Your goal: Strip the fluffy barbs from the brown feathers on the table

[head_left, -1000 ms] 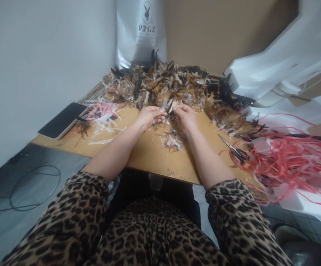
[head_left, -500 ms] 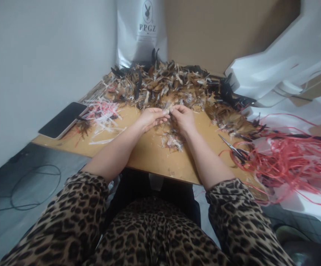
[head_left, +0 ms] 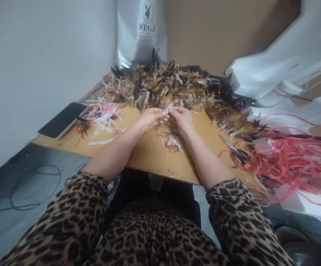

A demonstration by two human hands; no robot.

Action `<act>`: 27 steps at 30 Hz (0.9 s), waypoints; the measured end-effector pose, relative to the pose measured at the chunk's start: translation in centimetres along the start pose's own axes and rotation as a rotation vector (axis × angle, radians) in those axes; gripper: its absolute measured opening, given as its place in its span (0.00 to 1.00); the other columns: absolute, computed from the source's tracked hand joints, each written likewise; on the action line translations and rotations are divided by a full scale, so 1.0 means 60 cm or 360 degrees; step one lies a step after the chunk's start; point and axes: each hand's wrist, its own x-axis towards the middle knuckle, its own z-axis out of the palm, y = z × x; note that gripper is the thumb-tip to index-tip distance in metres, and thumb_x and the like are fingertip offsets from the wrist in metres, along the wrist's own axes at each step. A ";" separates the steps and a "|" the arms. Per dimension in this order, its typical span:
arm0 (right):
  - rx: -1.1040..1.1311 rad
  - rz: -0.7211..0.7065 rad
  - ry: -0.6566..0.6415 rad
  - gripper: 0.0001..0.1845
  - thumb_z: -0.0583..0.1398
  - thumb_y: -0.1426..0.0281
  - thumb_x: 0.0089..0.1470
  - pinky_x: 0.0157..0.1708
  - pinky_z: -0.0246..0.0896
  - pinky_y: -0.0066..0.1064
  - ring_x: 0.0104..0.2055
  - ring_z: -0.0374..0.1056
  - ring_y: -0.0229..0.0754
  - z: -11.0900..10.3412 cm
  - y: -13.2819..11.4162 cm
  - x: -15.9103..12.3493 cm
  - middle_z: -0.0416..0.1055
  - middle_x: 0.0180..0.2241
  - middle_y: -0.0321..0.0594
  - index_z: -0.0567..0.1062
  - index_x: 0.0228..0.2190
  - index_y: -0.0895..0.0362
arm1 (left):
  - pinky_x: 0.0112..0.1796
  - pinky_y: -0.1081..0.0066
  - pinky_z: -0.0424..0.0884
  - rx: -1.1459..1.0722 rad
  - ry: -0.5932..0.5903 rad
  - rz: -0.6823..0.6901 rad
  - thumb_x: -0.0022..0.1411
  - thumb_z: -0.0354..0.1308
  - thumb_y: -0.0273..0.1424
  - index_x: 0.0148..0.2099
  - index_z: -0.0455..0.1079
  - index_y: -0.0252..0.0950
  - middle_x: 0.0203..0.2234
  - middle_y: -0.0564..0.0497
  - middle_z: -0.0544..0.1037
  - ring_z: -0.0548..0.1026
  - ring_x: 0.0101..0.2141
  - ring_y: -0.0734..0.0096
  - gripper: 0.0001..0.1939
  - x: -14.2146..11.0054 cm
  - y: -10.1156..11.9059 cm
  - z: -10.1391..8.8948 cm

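Observation:
My left hand (head_left: pixel 154 118) is closed in a pinch on a brown feather (head_left: pixel 167 102) with a pale, fluffy base. Close beside it, the thumb and fingertips of my right hand (head_left: pixel 182 117) pinch together at that same pale base. Whether the right fingers grip the feather itself or a fine strand on it is too small to tell. Just beyond both hands spreads a big heap of brown and black feathers (head_left: pixel 155 83). Below them, a small clump of pale fluff (head_left: pixel 173 142) lies on the wooden board (head_left: pixel 152 157).
A phone (head_left: pixel 63 120) lies at the left edge beside pink and white plastic strips (head_left: pixel 103 111). At the right are scissors (head_left: pixel 234 148), a tangle of red strips (head_left: pixel 290 162) and more brown feathers (head_left: pixel 232 120). A white printed bag (head_left: pixel 141 44) stands behind the heap.
My right hand has shifted very slightly to the left, nearer the left fingertips. My left hand stays in place with the feather, and the other things have not moved.

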 end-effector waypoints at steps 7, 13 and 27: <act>-0.0080 0.0020 0.0017 0.10 0.65 0.65 0.38 0.19 0.47 0.24 0.17 0.54 0.29 0.001 0.000 -0.001 0.65 0.15 0.30 0.73 0.23 0.58 | 0.24 0.82 0.67 0.0064 0.0001 0.0046 0.55 0.64 0.24 0.29 0.71 0.27 0.22 0.48 0.77 0.74 0.21 0.82 0.06 0.003 -0.003 -0.001; -0.0101 0.0048 0.0057 0.09 0.65 0.65 0.39 0.18 0.47 0.24 0.16 0.54 0.29 0.001 0.001 0.000 0.64 0.13 0.29 0.73 0.23 0.58 | 0.24 0.83 0.67 0.0055 0.0034 0.0080 0.55 0.64 0.24 0.29 0.70 0.27 0.23 0.48 0.78 0.74 0.21 0.83 0.06 0.007 -0.006 -0.004; -0.0024 0.0112 0.0014 0.13 0.67 0.63 0.37 0.17 0.44 0.23 0.16 0.53 0.28 -0.001 0.003 0.004 0.63 0.13 0.28 0.70 0.21 0.58 | 0.25 0.82 0.68 0.0019 0.0009 0.0040 0.56 0.63 0.24 0.29 0.70 0.27 0.23 0.48 0.78 0.73 0.21 0.83 0.05 0.002 -0.002 0.001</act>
